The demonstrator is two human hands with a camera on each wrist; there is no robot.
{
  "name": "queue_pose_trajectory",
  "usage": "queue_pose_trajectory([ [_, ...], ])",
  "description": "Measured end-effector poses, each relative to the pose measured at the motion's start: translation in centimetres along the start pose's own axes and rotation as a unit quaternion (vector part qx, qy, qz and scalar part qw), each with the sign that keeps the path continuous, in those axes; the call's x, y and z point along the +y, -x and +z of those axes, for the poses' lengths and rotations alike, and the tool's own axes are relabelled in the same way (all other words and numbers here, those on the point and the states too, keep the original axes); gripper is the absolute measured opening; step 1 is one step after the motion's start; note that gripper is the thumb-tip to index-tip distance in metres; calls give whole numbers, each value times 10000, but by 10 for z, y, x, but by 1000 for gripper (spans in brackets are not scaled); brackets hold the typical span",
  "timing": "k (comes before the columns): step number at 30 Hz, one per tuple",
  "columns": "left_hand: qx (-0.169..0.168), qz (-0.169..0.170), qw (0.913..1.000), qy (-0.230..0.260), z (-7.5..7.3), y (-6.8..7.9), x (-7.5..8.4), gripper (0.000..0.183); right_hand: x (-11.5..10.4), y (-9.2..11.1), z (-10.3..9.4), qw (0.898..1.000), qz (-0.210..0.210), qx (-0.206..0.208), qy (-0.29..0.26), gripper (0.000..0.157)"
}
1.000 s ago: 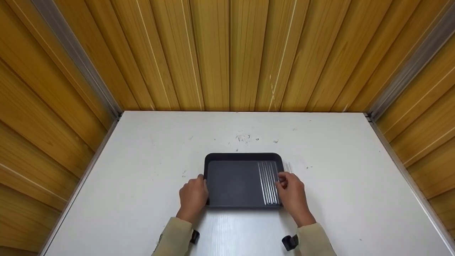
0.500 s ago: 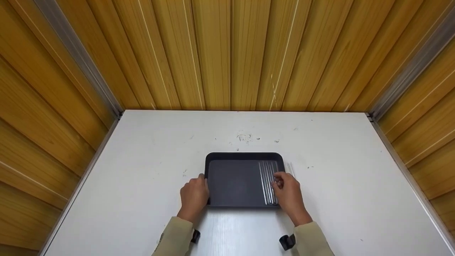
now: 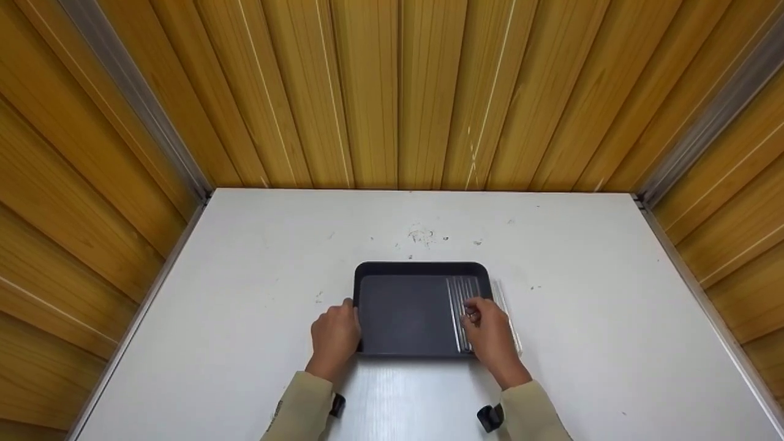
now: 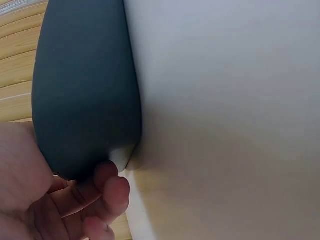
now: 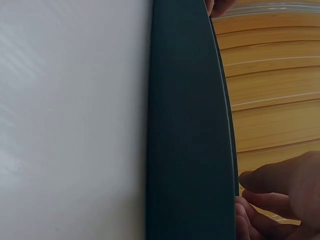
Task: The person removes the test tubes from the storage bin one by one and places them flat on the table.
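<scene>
A dark grey rectangular tray [image 3: 401,315] lies on the white table. My left hand [image 3: 335,334] grips its left side, and the left wrist view shows curled fingers [image 4: 116,194] beneath the tray's corner. Several clear, thin rods or tubes [image 3: 454,300] lie side by side inside, along the right end. Over these rods is my right hand [image 3: 490,337], thumb and forefinger bent close together; whether a clear rod is between them cannot be made out. In the right wrist view the tray's wall partly hides its fingers.
More clear rods [image 3: 502,294] lie on the table [image 3: 245,318] just right of the tray, partly behind my right hand. Wood-look panels [image 3: 367,92] stand behind the table and at both sides. Dark scuff marks [image 3: 421,236] show beyond the tray.
My right hand has moved left from the tray's right rim to above the rods inside, uncovering more of the rods outside. My left hand and the tray stay in place.
</scene>
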State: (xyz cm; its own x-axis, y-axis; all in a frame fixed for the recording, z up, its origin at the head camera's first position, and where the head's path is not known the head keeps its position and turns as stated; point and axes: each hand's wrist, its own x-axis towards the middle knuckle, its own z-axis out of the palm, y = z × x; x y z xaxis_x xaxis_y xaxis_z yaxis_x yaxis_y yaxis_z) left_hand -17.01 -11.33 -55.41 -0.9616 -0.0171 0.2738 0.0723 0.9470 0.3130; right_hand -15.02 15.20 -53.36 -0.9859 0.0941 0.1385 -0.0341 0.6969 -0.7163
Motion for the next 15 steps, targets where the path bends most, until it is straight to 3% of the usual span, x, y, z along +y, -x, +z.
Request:
queue_pose_trajectory([
  [15, -176, -135, 9998, 17, -1, -1, 1, 14, 0, -1, 11, 9999, -23, -115, -3, 23],
])
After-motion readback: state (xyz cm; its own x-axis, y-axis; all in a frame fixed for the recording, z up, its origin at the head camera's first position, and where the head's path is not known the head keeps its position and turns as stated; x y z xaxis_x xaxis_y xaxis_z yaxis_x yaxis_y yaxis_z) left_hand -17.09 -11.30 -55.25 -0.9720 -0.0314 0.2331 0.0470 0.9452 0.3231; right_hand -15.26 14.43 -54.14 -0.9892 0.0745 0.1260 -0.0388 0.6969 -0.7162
